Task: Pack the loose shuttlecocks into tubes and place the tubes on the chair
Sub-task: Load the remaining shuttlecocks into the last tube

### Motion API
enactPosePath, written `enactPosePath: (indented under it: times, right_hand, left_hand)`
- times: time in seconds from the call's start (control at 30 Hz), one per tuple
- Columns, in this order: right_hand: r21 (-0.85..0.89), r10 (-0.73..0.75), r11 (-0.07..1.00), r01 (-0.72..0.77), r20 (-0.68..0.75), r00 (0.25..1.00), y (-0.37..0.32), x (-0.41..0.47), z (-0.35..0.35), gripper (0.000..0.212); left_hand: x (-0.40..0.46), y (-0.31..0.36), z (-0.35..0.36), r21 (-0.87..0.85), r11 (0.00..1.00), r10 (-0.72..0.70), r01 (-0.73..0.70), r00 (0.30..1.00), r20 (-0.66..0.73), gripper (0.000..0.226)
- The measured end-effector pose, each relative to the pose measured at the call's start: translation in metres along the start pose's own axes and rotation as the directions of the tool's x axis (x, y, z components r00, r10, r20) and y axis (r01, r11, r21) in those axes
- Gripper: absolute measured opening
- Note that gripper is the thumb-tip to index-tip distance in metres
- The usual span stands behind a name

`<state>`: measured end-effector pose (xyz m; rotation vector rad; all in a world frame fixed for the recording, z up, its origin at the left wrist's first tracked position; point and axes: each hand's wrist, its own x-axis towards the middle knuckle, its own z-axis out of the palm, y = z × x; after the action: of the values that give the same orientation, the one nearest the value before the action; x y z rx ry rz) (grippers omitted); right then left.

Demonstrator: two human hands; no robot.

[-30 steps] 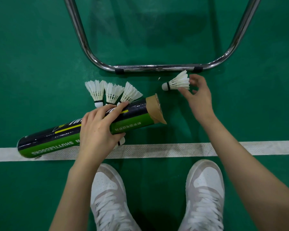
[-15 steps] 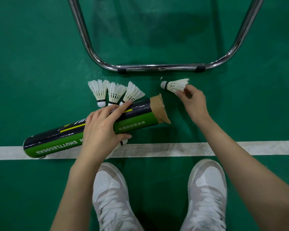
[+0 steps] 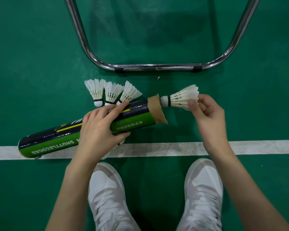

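Three shuttlecocks [image 3: 111, 94] stand in a row on the green floor [image 3: 32, 64], feathers up and fanned, just behind the tube [image 3: 88, 129]; the right one leans against the tube's far side. The tube is black and green, tilted with its open cardboard mouth [image 3: 157, 110] raised to the right and its closed end low on the left, over the white line [image 3: 173, 149]. The left hand [image 3: 98, 129] grips the tube round its middle, fingers curled over the top and thumb underneath. A bit of white peeks out just below that thumb, too hidden to identify. The right hand [image 3: 207, 112] pinches a fourth shuttlecock [image 3: 180, 98] by its feather skirt between thumb and fingers, cork pointing left and touching or nearly touching the rim of the mouth. Beyond the row, the chrome base bar of the chair [image 3: 157, 66] curves across the floor. Two pale sneakers [image 3: 107, 189] are planted in front of the line.
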<state>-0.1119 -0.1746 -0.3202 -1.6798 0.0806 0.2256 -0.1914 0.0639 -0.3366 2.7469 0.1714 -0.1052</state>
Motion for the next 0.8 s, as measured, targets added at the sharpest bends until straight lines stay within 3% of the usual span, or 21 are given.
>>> enactPosePath:
  times: [0.37,0.53,0.7,0.8]
  right_hand:
    - [0.036,0.091,0.994,-0.102,0.232,0.968,-0.002,-0.022,0.026,0.012]
    - [-0.131,0.069,0.99,-0.042,0.209,0.975,0.0,-0.022,0.045,0.036]
    - [-0.11,0.07,0.993,-0.053,0.16,0.985,0.005,-0.015,0.051,0.034]
    - [-0.076,0.071,0.995,-0.059,0.177,0.982,0.005,-0.014,0.051,0.032]
  left_hand:
    - [0.001,0.0,0.0,-0.02,1.0,-0.013,0.014,1.0,0.007,0.085]
    - [0.0,-0.001,0.0,-0.027,1.0,-0.005,0.005,1.0,0.001,0.078]
    - [0.001,-0.002,-0.001,-0.048,0.999,-0.019,0.021,0.999,0.05,0.081]
    - [0.002,0.0,-0.001,-0.069,0.997,-0.019,0.02,1.0,0.017,0.066]
